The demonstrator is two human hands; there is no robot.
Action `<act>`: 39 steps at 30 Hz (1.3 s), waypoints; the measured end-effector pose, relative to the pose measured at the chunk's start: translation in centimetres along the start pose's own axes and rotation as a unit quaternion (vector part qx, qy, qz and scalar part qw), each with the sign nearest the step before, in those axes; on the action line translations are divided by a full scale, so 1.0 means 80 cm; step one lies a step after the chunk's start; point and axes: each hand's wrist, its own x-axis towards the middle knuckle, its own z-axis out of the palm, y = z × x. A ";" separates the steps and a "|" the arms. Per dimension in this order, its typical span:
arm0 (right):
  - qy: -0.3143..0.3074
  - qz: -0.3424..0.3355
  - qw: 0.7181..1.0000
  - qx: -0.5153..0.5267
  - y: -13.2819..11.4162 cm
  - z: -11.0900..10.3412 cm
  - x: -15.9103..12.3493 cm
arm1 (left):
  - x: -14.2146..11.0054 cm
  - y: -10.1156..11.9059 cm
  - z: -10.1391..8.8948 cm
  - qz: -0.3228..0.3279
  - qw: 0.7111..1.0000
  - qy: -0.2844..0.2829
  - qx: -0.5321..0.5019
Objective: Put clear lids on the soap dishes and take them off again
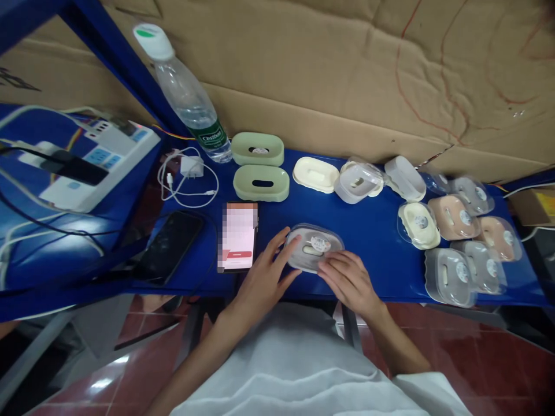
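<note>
A grey soap box point(299, 254) with a clear lid and a round printed sticker point(321, 243) lies near the front edge of the blue table. My left hand point(271, 266) grips its left end, thumb at the near side and fingers at the far side and over the lid. At the right end, my right hand point(349, 280) holds the near corner with its fingers together. Behind it are two green oval trays point(261, 193), a cream tray point(315, 174) and a grey box point(353, 190) with a clear cover.
Several lidded boxes point(451, 277) in grey, peach and cream stand at the right. On the left are a lit phone point(240, 237), a dark phone point(176, 248), a charger with cable point(191, 166), a power strip point(99, 162) and a water bottle point(191, 104). Cardboard point(329, 75) lines the back.
</note>
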 end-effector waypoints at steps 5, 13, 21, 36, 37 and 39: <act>0.003 0.023 0.998 -0.051 0.006 0.014 -0.014 | -0.002 -0.004 0.002 0.034 0.998 -0.010 0.048; -0.084 0.045 0.995 0.009 0.018 0.011 -0.012 | -0.006 -0.007 0.002 0.012 0.999 -0.015 0.039; -0.072 -0.014 0.997 0.019 0.021 0.009 -0.021 | -0.013 -0.006 0.000 -0.008 0.999 -0.033 0.000; -0.087 0.019 0.996 0.025 0.015 0.002 -0.016 | -0.013 -0.004 -0.003 -0.049 0.995 -0.052 -0.068; -0.086 0.029 0.994 0.064 0.015 0.003 -0.015 | -0.012 -0.003 -0.004 -0.057 0.994 -0.055 -0.080; -0.075 0.036 0.989 0.123 0.016 0.004 -0.012 | -0.010 -0.002 -0.005 -0.069 0.992 -0.058 -0.089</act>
